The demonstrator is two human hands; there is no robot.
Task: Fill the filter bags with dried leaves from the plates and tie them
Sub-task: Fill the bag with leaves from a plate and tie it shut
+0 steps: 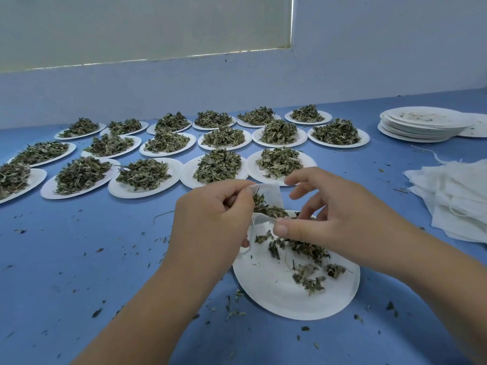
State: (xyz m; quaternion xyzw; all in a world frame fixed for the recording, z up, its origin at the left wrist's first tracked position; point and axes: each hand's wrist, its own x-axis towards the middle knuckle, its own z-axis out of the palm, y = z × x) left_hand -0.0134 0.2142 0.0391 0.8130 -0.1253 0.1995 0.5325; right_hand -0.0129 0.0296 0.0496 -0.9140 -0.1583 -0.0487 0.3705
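Stuffing a filter bag over the near plate

The left hand (pixel 210 219) has its fingers clamped on the filter bag (pixel 266 206), holding its mouth open; the right hand (pixel 342 217), fingers loosely apart, touches dried leaves (pixel 303 248) just beneath them on the plate (pixel 276 291) on the tabletop (pixel 79 259).

Leftmost white paper plate of dried leaves (pixel 15 183) cut by frame edge; left hand (pixel 208 222) hides most of white filter bag (pixel 266 204).

Operator's hands and forearms

Left hand (pixel 210 222) and right hand (pixel 340 217): bare, no gloves, rings or sleeves; nails short.
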